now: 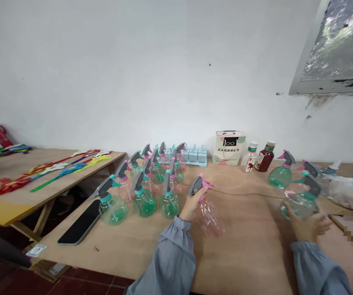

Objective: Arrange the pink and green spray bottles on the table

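Observation:
My left hand is closed around the neck of a pink clear spray bottle, just under its grey and pink trigger head. The bottle leans a little, and its body is slightly blurred. On the right, my right hand is at a green clear spray bottle with a grey and teal head. Its thumb and fingers are apart, in front of the bottle; whether they touch it I cannot tell. Several green and pink spray bottles stand grouped left of my left hand, the green ones in front holding green tubes or liquid.
A black phone lies at the table's left edge. Behind stand a pale blue mould tray, a paper bag, two bottles and another green spray bottle. A plastic bag lies right. Another table holds fabric flowers.

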### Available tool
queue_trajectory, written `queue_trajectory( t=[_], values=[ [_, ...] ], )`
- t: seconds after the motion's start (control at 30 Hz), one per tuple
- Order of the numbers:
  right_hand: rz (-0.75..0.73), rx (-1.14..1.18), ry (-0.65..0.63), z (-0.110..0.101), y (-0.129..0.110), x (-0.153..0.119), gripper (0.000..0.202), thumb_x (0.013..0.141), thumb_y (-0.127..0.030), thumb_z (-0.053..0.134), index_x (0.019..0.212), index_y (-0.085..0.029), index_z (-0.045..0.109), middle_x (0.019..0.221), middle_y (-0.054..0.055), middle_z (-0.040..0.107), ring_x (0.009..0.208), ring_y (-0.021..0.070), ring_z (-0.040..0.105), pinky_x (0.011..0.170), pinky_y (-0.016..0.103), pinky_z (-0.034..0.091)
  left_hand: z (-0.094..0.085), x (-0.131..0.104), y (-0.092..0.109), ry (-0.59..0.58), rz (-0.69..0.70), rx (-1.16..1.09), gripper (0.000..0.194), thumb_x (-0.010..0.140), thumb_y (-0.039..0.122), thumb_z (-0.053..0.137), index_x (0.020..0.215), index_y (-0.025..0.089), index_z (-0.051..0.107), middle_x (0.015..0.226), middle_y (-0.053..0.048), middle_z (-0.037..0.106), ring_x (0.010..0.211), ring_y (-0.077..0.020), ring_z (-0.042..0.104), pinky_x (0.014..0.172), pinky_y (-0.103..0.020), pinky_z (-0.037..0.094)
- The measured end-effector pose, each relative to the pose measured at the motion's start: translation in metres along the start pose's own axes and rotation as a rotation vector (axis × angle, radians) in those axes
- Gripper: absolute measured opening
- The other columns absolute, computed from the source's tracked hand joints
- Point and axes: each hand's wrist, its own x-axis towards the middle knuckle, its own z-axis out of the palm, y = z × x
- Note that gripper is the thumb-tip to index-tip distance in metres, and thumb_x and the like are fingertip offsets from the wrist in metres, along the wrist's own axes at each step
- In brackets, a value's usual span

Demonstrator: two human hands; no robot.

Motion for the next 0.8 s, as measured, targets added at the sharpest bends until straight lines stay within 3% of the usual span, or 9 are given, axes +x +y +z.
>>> queue_trajectory(
  t=[0.07, 0.13, 0.27, 0.37, 0.5, 0.57, 0.8],
  values=[
    [0.020, 0.044, -0.129, -0.001, -0.031, -0.026, 0.112, 0.055, -0.088, 0.059, 0.132, -0.007, 0.045, 0.120, 0.033, 0.048, 0.118, 0.0534, 0.040, 0.090, 0.070, 0.034, 0.000, -0.003, 0.004, -0.047, -0.096, -0.049, 0.051, 0.065, 0.040, 0.077, 0.110, 0.017, 0.070, 0.103, -0.011, 0.074, 0.095, -0.0221, 0.068, 0.064, -0.023, 0.047],
    [-0.101, 0.147, -0.238, -0.002, -0.064, -0.053, 0.112, 0.057, -0.091, 0.055, 0.128, -0.005, 0.047, 0.115, 0.028, 0.051, 0.115, 0.0485, 0.044, 0.093, 0.065, 0.036, 0.000, -0.005, 0.008, -0.081, -0.168, -0.079, 0.051, 0.061, 0.039, 0.077, 0.106, 0.016, 0.071, 0.103, -0.012, 0.074, 0.094, -0.0223, 0.067, 0.055, -0.020, 0.041],
    [-0.268, 0.342, -0.315, 0.003, -0.113, -0.086, 0.099, 0.066, -0.085, 0.054, 0.130, -0.011, 0.045, 0.118, 0.020, 0.051, 0.113, 0.0381, 0.046, 0.095, 0.057, 0.040, 0.001, -0.008, 0.011, -0.130, -0.216, -0.113, 0.051, 0.059, 0.040, 0.077, 0.103, 0.016, 0.071, 0.106, -0.013, 0.073, 0.096, -0.0227, 0.067, 0.050, -0.018, 0.038],
    [-0.261, 0.370, -0.287, 0.010, -0.118, -0.083, 0.096, 0.067, -0.081, 0.059, 0.131, -0.010, 0.044, 0.119, 0.020, 0.050, 0.116, 0.0375, 0.045, 0.098, 0.057, 0.038, 0.000, -0.008, 0.011, -0.169, -0.240, -0.143, 0.052, 0.058, 0.043, 0.077, 0.102, 0.015, 0.071, 0.105, -0.013, 0.073, 0.094, -0.0226, 0.067, 0.050, -0.019, 0.038],
    [-0.071, 0.393, -0.191, 0.018, -0.102, -0.060, 0.106, 0.061, -0.079, 0.067, 0.133, -0.006, 0.038, 0.126, 0.025, 0.045, 0.118, 0.0388, 0.046, 0.100, 0.058, 0.038, 0.000, -0.006, 0.011, -0.138, -0.260, -0.172, 0.057, 0.055, 0.043, 0.078, 0.104, 0.015, 0.070, 0.101, -0.012, 0.074, 0.093, -0.0216, 0.066, 0.051, -0.018, 0.039],
    [-0.011, 0.441, -0.201, 0.019, -0.098, -0.055, 0.112, 0.057, -0.077, 0.071, 0.135, -0.007, 0.033, 0.131, 0.025, 0.042, 0.119, 0.0371, 0.047, 0.100, 0.055, 0.040, 0.000, -0.005, 0.011, -0.117, -0.266, -0.189, 0.057, 0.053, 0.042, 0.079, 0.103, 0.015, 0.070, 0.099, -0.011, 0.074, 0.093, -0.0209, 0.065, 0.051, -0.018, 0.039],
    [-0.072, 0.576, -0.399, 0.023, -0.125, -0.095, 0.102, 0.061, -0.072, 0.072, 0.134, -0.014, 0.031, 0.127, 0.019, 0.046, 0.114, 0.0324, 0.051, 0.098, 0.052, 0.044, -0.007, -0.001, 0.003, -0.056, -0.329, -0.172, 0.037, 0.051, 0.035, 0.075, 0.082, 0.015, 0.071, 0.096, -0.010, 0.073, 0.082, -0.0165, 0.063, 0.051, -0.018, 0.038]
  ],
)
